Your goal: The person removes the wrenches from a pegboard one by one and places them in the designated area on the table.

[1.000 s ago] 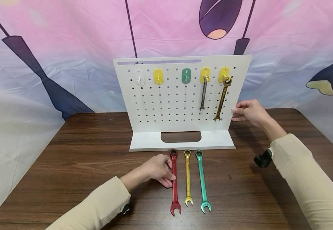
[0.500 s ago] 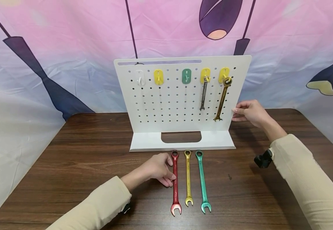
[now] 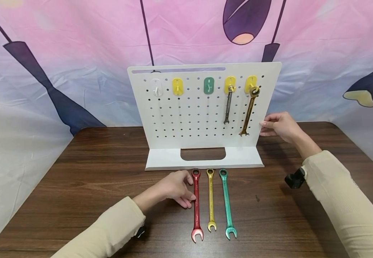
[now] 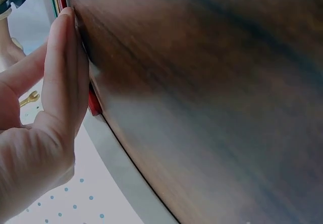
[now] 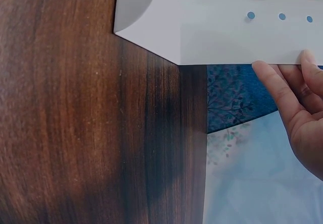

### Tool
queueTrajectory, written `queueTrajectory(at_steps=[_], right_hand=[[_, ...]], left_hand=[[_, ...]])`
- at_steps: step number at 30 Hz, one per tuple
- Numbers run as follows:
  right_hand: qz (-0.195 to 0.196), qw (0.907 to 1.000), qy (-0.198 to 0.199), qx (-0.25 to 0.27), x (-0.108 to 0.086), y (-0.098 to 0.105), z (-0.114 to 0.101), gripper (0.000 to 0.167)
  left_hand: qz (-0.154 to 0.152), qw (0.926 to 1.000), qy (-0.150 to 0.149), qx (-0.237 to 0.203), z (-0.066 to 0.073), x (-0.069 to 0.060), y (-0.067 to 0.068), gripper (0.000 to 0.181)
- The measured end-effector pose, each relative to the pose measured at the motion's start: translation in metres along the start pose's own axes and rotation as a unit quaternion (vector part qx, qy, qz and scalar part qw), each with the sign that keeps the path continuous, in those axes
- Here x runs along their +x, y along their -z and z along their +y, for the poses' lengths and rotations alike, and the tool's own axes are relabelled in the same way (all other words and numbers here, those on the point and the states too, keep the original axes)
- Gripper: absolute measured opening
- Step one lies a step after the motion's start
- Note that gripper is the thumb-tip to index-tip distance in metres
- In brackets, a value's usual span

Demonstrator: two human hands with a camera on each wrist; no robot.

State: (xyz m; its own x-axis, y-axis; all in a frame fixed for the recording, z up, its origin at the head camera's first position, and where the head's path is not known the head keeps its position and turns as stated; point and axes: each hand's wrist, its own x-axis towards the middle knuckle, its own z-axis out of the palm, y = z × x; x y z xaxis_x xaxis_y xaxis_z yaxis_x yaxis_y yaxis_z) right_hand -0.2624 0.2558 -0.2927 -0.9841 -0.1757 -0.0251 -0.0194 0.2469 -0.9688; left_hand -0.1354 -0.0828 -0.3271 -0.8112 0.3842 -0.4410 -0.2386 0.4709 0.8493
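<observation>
In the head view the left hand (image 3: 176,188) is beside the red wrench (image 3: 197,213), thumb tip at its left edge; whether it touches is unclear. The left wrist view shows that hand (image 4: 58,103) with long, fairly straight fingers and part of the red wrench (image 4: 94,104) behind them. A yellow wrench (image 3: 211,200) and a green wrench (image 3: 226,200) lie to the right. The right hand (image 3: 282,126) pinches the right edge of the upright white pegboard (image 3: 186,120); in the right wrist view this hand (image 5: 305,115) is at the board's edge (image 5: 212,42).
Five hooks line the board's upper part. A small dark wrench (image 3: 228,107) and a larger bronze wrench (image 3: 248,113) hang from the two rightmost; the white hook (image 3: 156,87), a yellow hook (image 3: 177,86) and the green hook (image 3: 208,85) bear nothing. Patterned cloth (image 3: 109,96) hangs behind.
The red wrench has shifted slightly right and towards the table's front since the first frame. The left hand has drawn a little to the left of it. The right hand stays put.
</observation>
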Motion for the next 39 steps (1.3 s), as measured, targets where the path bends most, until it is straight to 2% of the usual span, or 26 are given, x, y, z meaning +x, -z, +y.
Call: queueTrajectory(at_steps=[7,14,25,39], right_hand=[[0.002,0.9999,0.000,-0.011,0.000,0.000,0.001,0.017],[0.005,0.9998,-0.002,-0.020,0.000,0.000,0.000,0.020],[0.005,0.9997,-0.003,-0.023,-0.001,0.000,-0.001,0.021],[0.007,0.9993,-0.006,-0.037,-0.001,0.000,-0.001,0.023]], left_hand=[[-0.010,0.9996,-0.021,0.014,0.003,0.000,0.005,0.028],[-0.005,0.9989,-0.040,0.025,0.008,0.003,0.010,0.027],[0.043,0.9966,-0.057,0.041,0.015,0.013,0.017,0.032],[0.095,0.9885,-0.081,0.085,0.030,0.022,0.024,0.036]])
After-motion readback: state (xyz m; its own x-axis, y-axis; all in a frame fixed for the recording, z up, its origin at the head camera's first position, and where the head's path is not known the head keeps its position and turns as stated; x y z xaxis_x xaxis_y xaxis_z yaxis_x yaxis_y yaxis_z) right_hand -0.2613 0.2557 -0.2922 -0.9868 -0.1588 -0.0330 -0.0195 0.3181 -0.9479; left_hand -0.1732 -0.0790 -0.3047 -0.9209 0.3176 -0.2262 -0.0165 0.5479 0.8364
